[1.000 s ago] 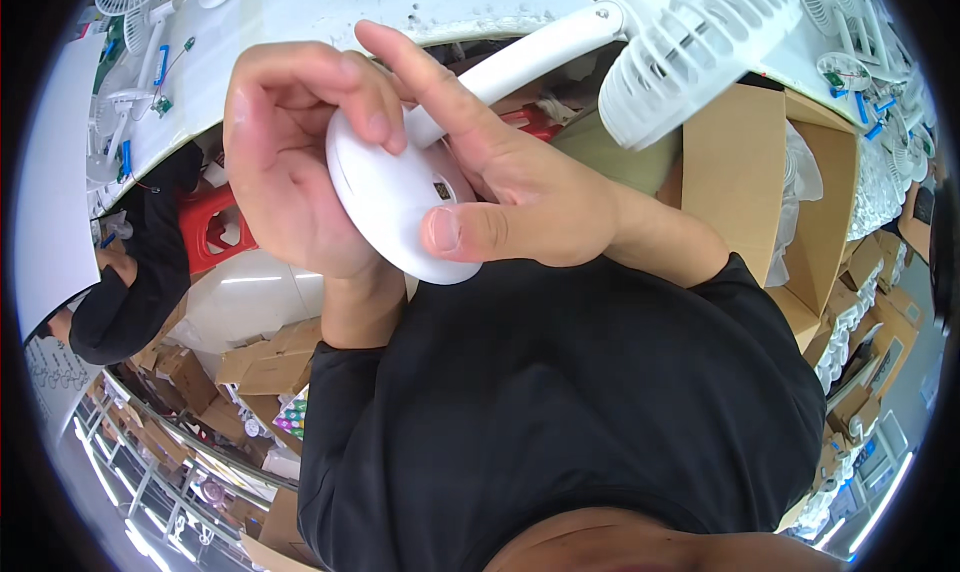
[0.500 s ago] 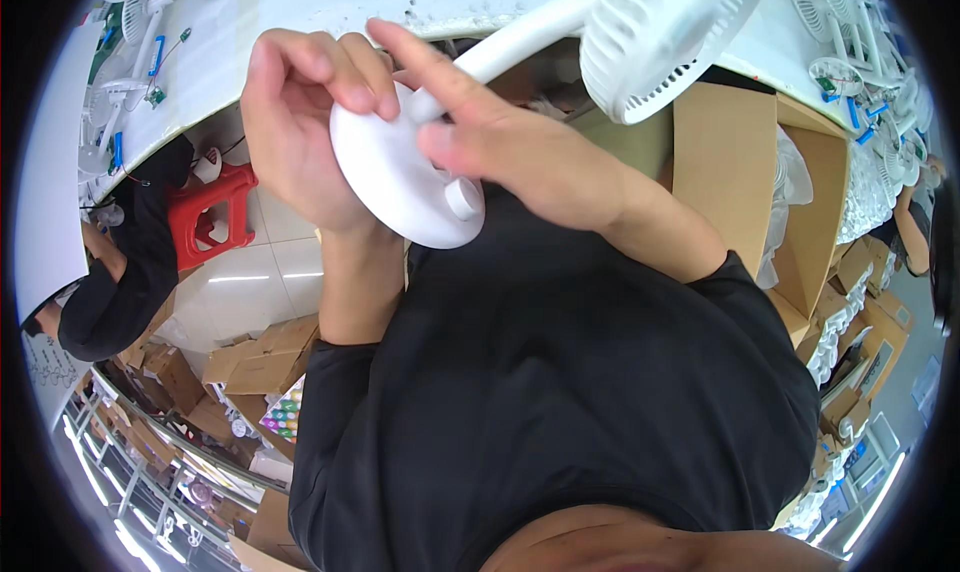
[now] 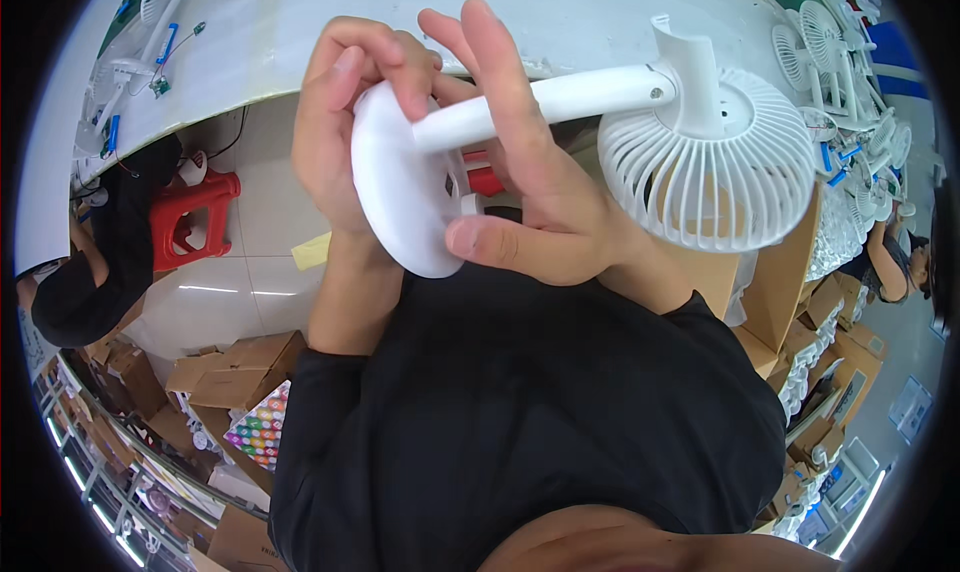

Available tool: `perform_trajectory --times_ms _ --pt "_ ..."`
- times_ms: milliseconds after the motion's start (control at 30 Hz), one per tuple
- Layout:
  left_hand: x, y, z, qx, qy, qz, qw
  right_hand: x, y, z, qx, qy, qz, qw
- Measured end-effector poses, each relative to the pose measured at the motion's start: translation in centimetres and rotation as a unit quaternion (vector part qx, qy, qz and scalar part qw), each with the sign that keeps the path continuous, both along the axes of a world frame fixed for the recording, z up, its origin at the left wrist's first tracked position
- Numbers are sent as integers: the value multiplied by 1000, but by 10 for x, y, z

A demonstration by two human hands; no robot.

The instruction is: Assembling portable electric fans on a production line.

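At the far left of the frame a co-worker [image 3: 75, 272] in black bends beside a red stool [image 3: 200, 217], and the white surface [image 3: 300, 42] arcs across the top with loose fan parts [image 3: 150, 12] in its upper left corner. Just left of centre my left hand [image 3: 350, 142] is closed on the round white base [image 3: 405, 187] of the fan, fingers curled over its upper rim and the disc tipped on edge toward me. My right hand [image 3: 530, 182] is clamped on the same base from the other side, thumb pressed against the lower rim, fingers straddling the stem [image 3: 560, 97] where it enters the base. The stem runs right to the fan head [image 3: 710, 162], which hangs unsupported in the upper right of centre, above cardboard boxes [image 3: 770, 292]. More fans [image 3: 830, 42] are lined up at the upper right. To do this well, I judge I should keep the base steady with the left hand, press evenly with the right thumb, and not let the head's weight twist the stem in its socket.
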State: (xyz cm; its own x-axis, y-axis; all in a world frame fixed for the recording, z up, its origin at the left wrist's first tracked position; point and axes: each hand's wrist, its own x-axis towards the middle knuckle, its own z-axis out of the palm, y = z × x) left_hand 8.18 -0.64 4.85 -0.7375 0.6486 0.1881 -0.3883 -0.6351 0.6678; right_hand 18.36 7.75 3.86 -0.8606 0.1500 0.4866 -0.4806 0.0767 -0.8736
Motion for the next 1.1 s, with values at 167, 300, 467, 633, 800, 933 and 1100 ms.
perform_trajectory --times_ms 167,300,467,633,800,933,1100 --pt "-4 3 1 -3 126 77 989 4 0 7 -37 -34 7 999" --pt "2 8 3 -57 185 166 967 8 10 8 48 -47 -14 998" --pt "3 31 -20 -96 175 244 949 22 17 -31 187 -88 -118 971" --pt "-14 93 -101 -104 183 276 938 6 91 -109 171 -104 -344 917" --pt "-34 91 -167 -312 254 157 902 -39 258 -130 238 -111 -437 860" --pt "-35 87 -194 -332 382 135 852 -62 397 -142 331 -180 -530 760" --pt "-59 69 -196 -346 368 95 858 -98 390 -156 319 -168 -686 632"
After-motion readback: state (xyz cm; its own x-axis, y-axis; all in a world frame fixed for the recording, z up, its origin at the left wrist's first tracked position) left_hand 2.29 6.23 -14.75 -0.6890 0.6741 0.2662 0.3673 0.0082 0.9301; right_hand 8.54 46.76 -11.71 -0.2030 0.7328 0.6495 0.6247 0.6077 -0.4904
